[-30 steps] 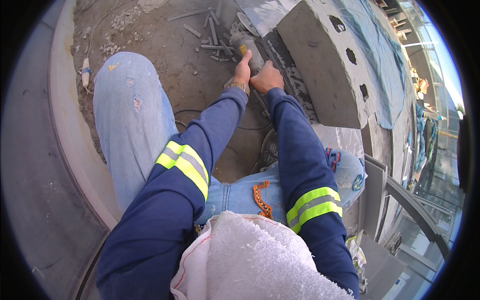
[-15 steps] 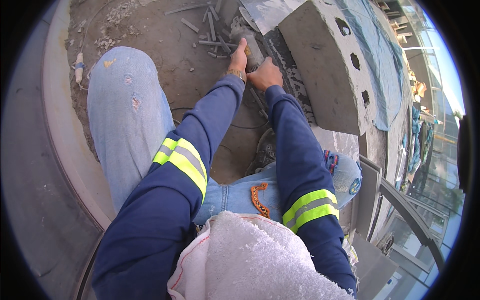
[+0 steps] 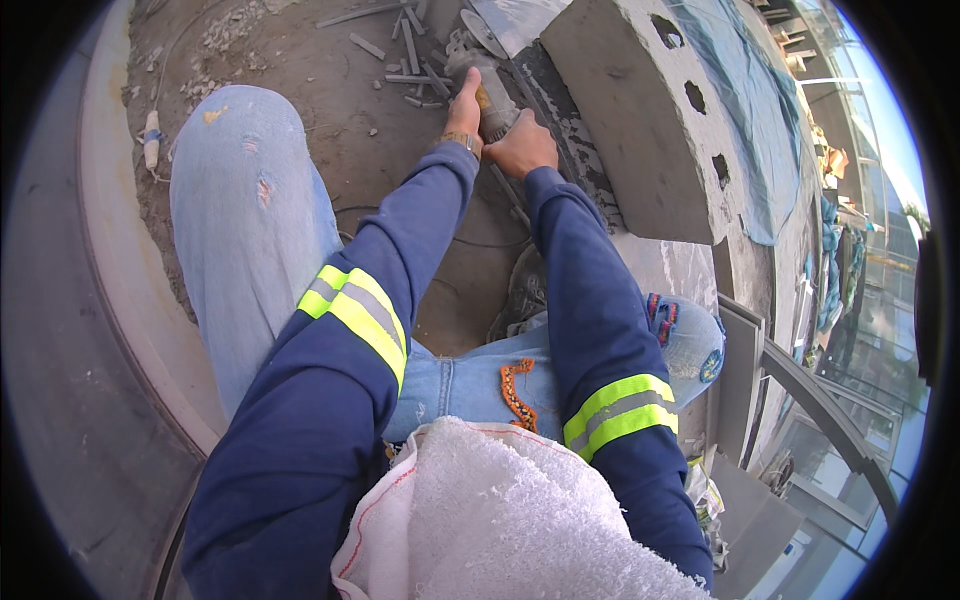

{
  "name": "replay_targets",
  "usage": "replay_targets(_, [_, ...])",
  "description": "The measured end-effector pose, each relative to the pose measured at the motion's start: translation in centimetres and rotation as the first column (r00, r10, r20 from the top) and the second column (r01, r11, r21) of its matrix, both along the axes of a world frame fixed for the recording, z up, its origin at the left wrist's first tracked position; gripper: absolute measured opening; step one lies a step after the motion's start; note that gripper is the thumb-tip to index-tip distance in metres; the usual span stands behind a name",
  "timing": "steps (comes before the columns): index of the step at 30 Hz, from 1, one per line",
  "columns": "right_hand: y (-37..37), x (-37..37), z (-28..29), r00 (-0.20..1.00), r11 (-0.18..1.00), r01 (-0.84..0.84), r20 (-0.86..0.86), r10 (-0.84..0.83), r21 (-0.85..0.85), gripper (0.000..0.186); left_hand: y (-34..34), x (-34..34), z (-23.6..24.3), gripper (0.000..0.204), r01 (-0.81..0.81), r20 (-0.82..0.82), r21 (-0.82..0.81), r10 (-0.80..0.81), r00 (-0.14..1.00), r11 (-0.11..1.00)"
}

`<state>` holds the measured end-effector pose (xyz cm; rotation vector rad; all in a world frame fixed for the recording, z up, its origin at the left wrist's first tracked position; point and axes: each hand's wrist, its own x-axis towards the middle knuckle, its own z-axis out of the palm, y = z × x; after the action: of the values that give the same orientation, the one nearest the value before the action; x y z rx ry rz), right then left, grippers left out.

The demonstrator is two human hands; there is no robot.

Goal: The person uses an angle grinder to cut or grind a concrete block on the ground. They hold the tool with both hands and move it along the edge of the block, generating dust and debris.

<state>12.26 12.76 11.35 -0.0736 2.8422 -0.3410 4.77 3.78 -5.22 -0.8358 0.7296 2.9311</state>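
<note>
Both my hands grip a dusty grey angle grinder (image 3: 494,103) at the top centre. My left hand (image 3: 465,108) wraps its near left side, thumb along the body. My right hand (image 3: 524,146) closes round its rear end. The pale cutting disc (image 3: 484,34) points away from me, close to a dark, chipped edge strip (image 3: 565,125) beside a concrete block (image 3: 630,130). Whether the disc touches that edge I cannot tell. A watch is on my left wrist.
Cut strips (image 3: 410,50) and rubble (image 3: 232,27) lie on the dusty ground beyond. A cable connector (image 3: 152,140) is at far left. A dark cable (image 3: 490,243) curves under my arms. Blue sheeting (image 3: 745,120) covers the block's right side. A white towel (image 3: 500,510) hangs in front of me.
The view has shifted slightly, so the block, ground and hands sit a little higher and further left. The grip of both hands on the angle grinder stays the same.
</note>
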Motion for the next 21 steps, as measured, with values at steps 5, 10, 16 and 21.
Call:
replay_targets(5, [1.2, 0.4, -0.3, 1.000, 1.000, -0.005, 0.008, 0.005, 0.024, 0.091, 0.5, 1.7, 1.9, 0.058, 0.031, -0.054, 0.034, -0.030, 0.998, 0.999])
replay_targets(10, [1.4, 1.1, -0.2, 1.000, 1.000, -0.003, -0.011, 0.002, -0.008, 0.087, 0.5, 2.3, 2.0, 0.058, 0.046, -0.071, 0.038, -0.043, 0.997, 0.998])
replay_targets(16, [1.1, 1.6, 0.1, 1.000, 1.000, -0.009, -0.009, 0.009, -0.010, 0.082, 0.1, 2.2, 1.3, 0.058, 0.044, -0.060, 0.019, -0.043, 0.997, 0.999])
replay_targets(21, [1.7, 1.6, -0.3, 1.000, 1.000, -0.009, -0.009, 0.009, 0.003, 0.081, 0.6, 2.7, 2.0, 0.059, 0.057, -0.066, 0.042, -0.055, 0.996, 0.997])
